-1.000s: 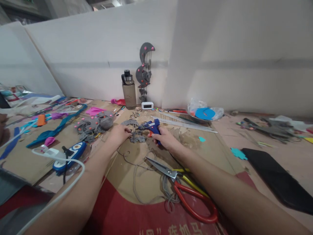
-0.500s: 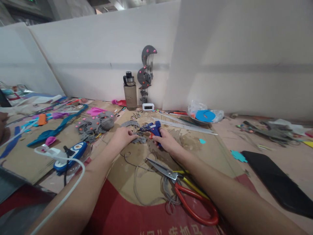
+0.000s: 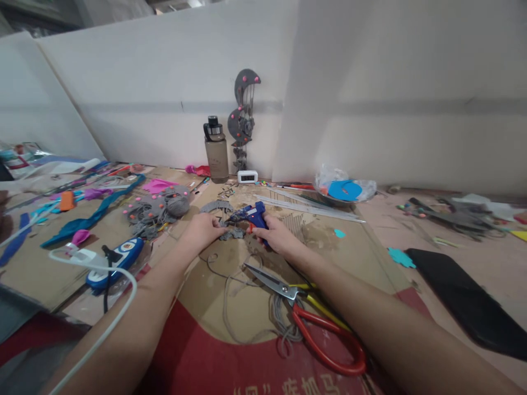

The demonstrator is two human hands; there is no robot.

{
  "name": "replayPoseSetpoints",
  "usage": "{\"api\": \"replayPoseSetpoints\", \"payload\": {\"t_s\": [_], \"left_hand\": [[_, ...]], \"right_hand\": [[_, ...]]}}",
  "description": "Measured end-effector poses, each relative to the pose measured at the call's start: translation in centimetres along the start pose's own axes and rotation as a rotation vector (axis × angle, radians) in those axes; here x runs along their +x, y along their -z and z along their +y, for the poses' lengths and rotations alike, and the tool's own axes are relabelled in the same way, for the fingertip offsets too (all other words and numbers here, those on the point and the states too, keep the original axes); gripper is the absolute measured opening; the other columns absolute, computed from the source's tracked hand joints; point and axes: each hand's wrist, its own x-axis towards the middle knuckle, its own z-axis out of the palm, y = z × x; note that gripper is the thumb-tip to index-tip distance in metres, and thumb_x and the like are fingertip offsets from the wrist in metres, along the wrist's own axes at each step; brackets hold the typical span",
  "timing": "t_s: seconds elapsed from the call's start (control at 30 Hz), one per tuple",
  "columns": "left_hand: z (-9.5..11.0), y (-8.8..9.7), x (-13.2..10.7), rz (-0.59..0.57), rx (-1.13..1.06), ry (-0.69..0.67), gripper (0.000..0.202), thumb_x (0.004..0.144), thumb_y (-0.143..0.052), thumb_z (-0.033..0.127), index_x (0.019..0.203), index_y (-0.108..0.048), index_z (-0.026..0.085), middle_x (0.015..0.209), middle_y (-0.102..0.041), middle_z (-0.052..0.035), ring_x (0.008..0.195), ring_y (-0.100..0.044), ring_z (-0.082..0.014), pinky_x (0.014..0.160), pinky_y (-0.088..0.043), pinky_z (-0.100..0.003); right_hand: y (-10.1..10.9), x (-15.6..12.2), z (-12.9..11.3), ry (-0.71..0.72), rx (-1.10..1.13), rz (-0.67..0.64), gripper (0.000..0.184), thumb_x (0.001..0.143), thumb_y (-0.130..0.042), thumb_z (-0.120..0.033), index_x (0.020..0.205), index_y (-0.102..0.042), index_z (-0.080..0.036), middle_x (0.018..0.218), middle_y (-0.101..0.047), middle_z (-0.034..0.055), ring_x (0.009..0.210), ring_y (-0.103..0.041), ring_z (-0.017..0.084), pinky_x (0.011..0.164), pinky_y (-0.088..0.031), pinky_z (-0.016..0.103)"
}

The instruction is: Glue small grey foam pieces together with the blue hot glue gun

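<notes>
The grip of the blue glue gun (image 3: 252,213) is covered by the right hand (image 3: 276,237) — only barrel and nozzle are seen. The small grey piece (image 3: 233,234) is partly hidden under the left hand (image 3: 201,230); whether it is pinched or merely pressed cannot be told. The digits on the white clock (image 3: 247,176) are too small to be read. The black mat (image 3: 465,299) is cut off by the right edge.

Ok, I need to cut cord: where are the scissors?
In the head view the red-handled scissors lie lower centre on the cardboard, just below the right hand holding the glue gun.
</notes>
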Motion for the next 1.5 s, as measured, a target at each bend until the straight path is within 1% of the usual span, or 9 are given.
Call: {"api": "replayPoseSetpoints", "payload": {"t_s": [0.23, 0.5, 0.77, 0.9, 0.97, 1.03, 1.17, 1.33, 1.5], "left_hand": [[-0.09, -0.47, 0.12, 0.032, 0.004, -0.006, 0.023, 0.071, -0.062, 0.041, 0.072, -0.065, 0.018, 0.062, -0.065, -0.0046, 0.061, -0.06, -0.017, 0.056, -0.041, -0.025], [-0.38, -0.66, 0.15, 0.017, -0.013, 0.003, 0.023, 0.071, -0.063, 0.041, 0.072, -0.065, 0.018, 0.067, -0.067, -0.0053, 0.062, -0.061, -0.0166, 0.055, -0.041, -0.023], [-0.19, -0.64, 0.17, -0.005, -0.085, 0.036, 0.036, 0.069, -0.066, 0.041, 0.095, -0.066, 0.017, 0.066, -0.066, -0.004, 0.047, -0.057, -0.0136, 0.047, -0.039, -0.023], [-0.12, -0.09, 0.02, -0.089, -0.241, 0.127, 0.034, 0.075, -0.059, 0.044, 0.092, -0.065, 0.015, 0.056, -0.061, -0.0017, 0.043, -0.055, -0.013, 0.044, -0.038, -0.022], [-0.09, 0.08, 0.01, -0.089, -0.264, 0.148, 0.034, 0.079, -0.054, 0.046, 0.087, -0.065, 0.015, 0.052, -0.058, -0.0014, 0.045, -0.055, -0.0134, 0.045, -0.039, -0.022], [0.0, 0.03, 0.08, -0.044, -0.2, 0.109, 0.034, 0.078, -0.054, 0.048, 0.08, -0.066, 0.016, 0.053, -0.06, -0.0021, 0.049, -0.056, -0.014, 0.048, -0.039, -0.023], [0.32, -0.44, 0.28, 0.057, -0.066, 0.014, 0.023, 0.07, -0.064, 0.04, 0.073, -0.066, 0.018, 0.072, -0.068, -0.004, 0.067, -0.061, -0.0157, 0.056, -0.04, -0.023], [0.17, -0.49, 0.31, 0.053, -0.026, 0.007, 0.013, 0.069, -0.062, 0.025, 0.078, -0.067, 0.017, 0.078, -0.069, -0.0039, 0.069, -0.06, -0.0151, 0.058, -0.04, -0.023], [-0.22, 0.07, 0.11, 0.026, 0.02, -0.022, 0.012, 0.066, -0.06, 0.022, 0.074, -0.068, 0.017, 0.075, -0.068, -0.0033, 0.066, -0.059, -0.0149, 0.058, -0.039, -0.023]], "right_hand": [[0.0, 0.0, -0.04, -0.005, 0.006, -0.009, 0.019, 0.075, -0.057, -0.029, 0.088, -0.046, -0.021, 0.055, -0.049, -0.0076, 0.041, -0.043, 0.007, 0.037, -0.034, 0.018], [-0.01, 0.09, 0.01, 0.004, -0.009, 0.003, 0.016, 0.075, -0.057, -0.028, 0.083, -0.045, -0.021, 0.055, -0.048, -0.0074, 0.042, -0.043, 0.007, 0.038, -0.035, 0.017], [-0.07, 0.16, 0.18, 0.014, -0.023, 0.0, 0.017, 0.075, -0.057, -0.028, 0.084, -0.044, -0.021, 0.058, -0.049, -0.0066, 0.042, -0.043, 0.007, 0.037, -0.034, 0.018], [-0.04, 0.24, 0.27, 0.024, -0.011, -0.003, 0.017, 0.075, -0.057, -0.028, 0.084, -0.045, -0.021, 0.06, -0.05, -0.0057, 0.044, -0.044, 0.007, 0.037, -0.036, 0.018], [-0.03, 0.33, 0.38, 0.032, 0.009, -0.002, 0.016, 0.075, -0.056, -0.027, 0.085, -0.045, -0.021, 0.063, -0.053, -0.0048, 0.045, -0.044, 0.007, 0.038, -0.037, 0.018], [-0.03, 0.38, 0.47, 0.034, 0.02, 0.001, 0.016, 0.075, -0.056, -0.027, 0.085, -0.045, -0.021, 0.062, -0.053, -0.0053, 0.044, -0.044, 0.007, 0.038, -0.037, 0.018], [-0.05, 0.29, 0.4, 0.014, 0.029, 0.027, 0.016, 0.074, -0.057, -0.028, 0.081, -0.044, -0.021, 0.055, -0.048, -0.0074, 0.042, -0.043, 0.007, 0.038, -0.036, 0.018], [-0.02, 0.17, 0.33, 0.016, 0.043, 0.028, 0.015, 0.074, -0.056, -0.027, 0.081, -0.044, -0.021, 0.055, -0.048, -0.007, 0.042, -0.044, 0.007, 0.039, -0.036, 0.019], [0.02, 0.1, 0.37, 0.037, 0.042, 0.009, 0.018, 0.074, -0.057, -0.029, 0.083, -0.044, -0.021, 0.056, -0.048, -0.0069, 0.044, -0.044, 0.008, 0.039, -0.036, 0.018]]}}
